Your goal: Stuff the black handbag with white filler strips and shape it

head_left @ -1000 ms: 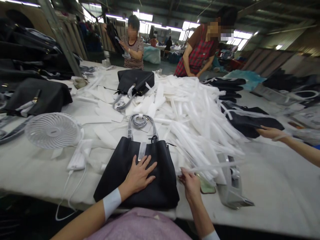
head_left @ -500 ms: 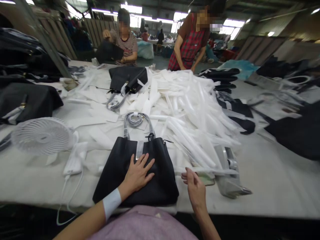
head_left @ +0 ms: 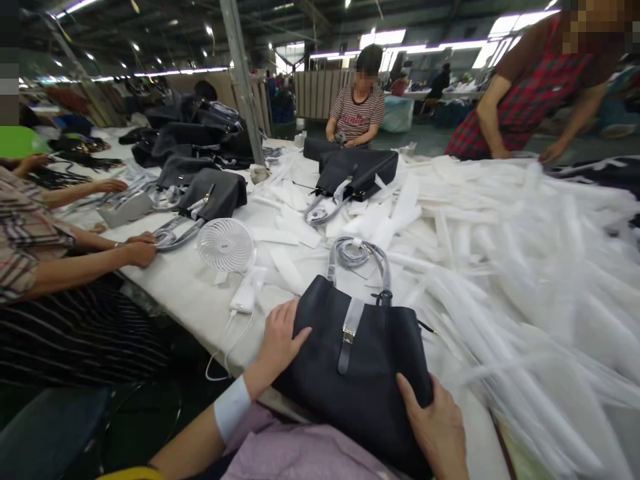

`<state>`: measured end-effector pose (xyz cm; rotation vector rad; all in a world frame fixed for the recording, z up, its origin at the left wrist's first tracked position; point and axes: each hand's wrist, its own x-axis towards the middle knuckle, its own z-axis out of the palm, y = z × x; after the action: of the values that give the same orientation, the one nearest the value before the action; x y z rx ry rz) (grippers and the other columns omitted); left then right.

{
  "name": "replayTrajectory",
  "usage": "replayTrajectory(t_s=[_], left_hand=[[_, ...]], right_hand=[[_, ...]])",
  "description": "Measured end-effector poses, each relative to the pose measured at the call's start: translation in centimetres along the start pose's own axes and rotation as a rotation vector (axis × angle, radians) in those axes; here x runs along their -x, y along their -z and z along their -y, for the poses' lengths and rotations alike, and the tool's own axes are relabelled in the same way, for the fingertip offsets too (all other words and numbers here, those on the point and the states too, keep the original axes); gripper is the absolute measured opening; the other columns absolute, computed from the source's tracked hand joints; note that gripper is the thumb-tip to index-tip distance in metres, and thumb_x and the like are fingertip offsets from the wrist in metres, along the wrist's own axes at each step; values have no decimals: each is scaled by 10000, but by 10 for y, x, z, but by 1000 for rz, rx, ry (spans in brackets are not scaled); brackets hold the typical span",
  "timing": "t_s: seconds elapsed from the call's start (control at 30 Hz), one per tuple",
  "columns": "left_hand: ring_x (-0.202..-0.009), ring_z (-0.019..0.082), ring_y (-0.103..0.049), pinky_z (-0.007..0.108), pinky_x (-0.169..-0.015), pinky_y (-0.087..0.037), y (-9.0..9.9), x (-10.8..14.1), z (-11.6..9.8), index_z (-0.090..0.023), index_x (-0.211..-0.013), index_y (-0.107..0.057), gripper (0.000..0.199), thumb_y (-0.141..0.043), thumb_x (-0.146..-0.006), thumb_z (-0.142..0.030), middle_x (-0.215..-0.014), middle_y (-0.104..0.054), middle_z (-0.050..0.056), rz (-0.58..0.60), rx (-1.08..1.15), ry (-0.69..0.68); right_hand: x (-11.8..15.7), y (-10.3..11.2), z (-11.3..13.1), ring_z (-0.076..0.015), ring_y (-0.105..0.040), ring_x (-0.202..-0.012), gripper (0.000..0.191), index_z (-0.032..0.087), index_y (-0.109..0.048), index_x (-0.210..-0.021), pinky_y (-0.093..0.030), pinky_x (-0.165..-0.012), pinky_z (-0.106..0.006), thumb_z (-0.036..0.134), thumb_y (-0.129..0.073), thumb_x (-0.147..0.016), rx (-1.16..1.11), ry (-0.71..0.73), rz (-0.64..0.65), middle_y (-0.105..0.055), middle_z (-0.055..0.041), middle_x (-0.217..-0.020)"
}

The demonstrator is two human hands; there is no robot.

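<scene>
A black handbag (head_left: 350, 380) lies at the table's near edge, partly over my lap. Its wrapped grey handles (head_left: 357, 252) point away from me, and a strap with a metal clasp (head_left: 349, 337) runs down its front. My left hand (head_left: 281, 337) grips the upper left side, thumb on the front panel. On the lower right side, my right hand (head_left: 437, 417) holds the edge with its thumb in front; its other fingers are partly hidden behind the bag.
White padding strips (head_left: 520, 267) pile up at the right. A white fan (head_left: 226, 245) with a cable stands left of the bag. Other black bags (head_left: 215, 193) lie farther back. A co-worker's hands (head_left: 143, 248) are at the left; two more people stand across the table (head_left: 190, 300).
My left hand has moved from the bag's front to its left side. My right hand has come from beside the bag to grip its right side. The view has turned left.
</scene>
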<state>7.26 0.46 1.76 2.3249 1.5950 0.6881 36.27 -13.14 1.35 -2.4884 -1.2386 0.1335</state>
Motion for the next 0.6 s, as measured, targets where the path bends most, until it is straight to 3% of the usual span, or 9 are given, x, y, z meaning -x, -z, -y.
replayTrajectory(t_s=[0.1,0.2,0.3,0.4,0.47,0.6], left_hand=[[-1113,309,-562,493,-963,-455,2,-3,11,-137,-1315,-496,588,-499,-909,-562,-1150,-640,155,68,-104,101],[-1184,373,-497,567,-949,-429,1,-1,9,-176,-1109,-622,488,-499,-891,-595,-1261,-587,166,14,-244,135],[-1158,389,-486,566,-870,-465,-2,5,8,-193,-1095,-621,470,-489,-891,-595,-1339,-528,158,-22,-269,158],[-1034,326,-537,499,-831,-501,-8,9,14,-177,-1102,-591,458,-470,-909,-573,-1151,-609,141,-8,-154,154],[-998,296,-544,461,-843,-509,-14,11,18,-169,-1108,-577,436,-476,-917,-548,-1044,-617,120,-21,-58,153],[-1055,304,-539,477,-883,-493,-23,14,24,-164,-1216,-549,469,-485,-920,-522,-1078,-596,138,-49,-39,171]], right_hand=[[-4,7,3,-381,-583,-921,956,34,-634,-1080,-450,-858,-509,846,-226,-784,93,74,-34,-650,-245,-975],[-3,12,5,-392,-557,-955,844,75,-663,-1002,-449,-821,-516,797,-269,-811,176,121,-103,-639,-236,-1091],[1,13,4,-404,-538,-1054,782,104,-652,-1022,-451,-826,-527,769,-291,-824,176,116,-138,-617,-217,-1206],[1,8,-4,-433,-386,-1301,777,106,-637,-1028,-358,-973,-611,752,-246,-845,184,187,-154,-539,-228,-1342],[-1,5,-13,-425,-308,-1373,776,108,-615,-1045,-278,-1023,-661,757,-237,-848,169,244,-111,-552,-237,-1323],[-3,2,-27,-377,-533,-1202,743,92,-535,-1136,-238,-1056,-661,737,-276,-873,101,349,-25,-645,-230,-1154]])
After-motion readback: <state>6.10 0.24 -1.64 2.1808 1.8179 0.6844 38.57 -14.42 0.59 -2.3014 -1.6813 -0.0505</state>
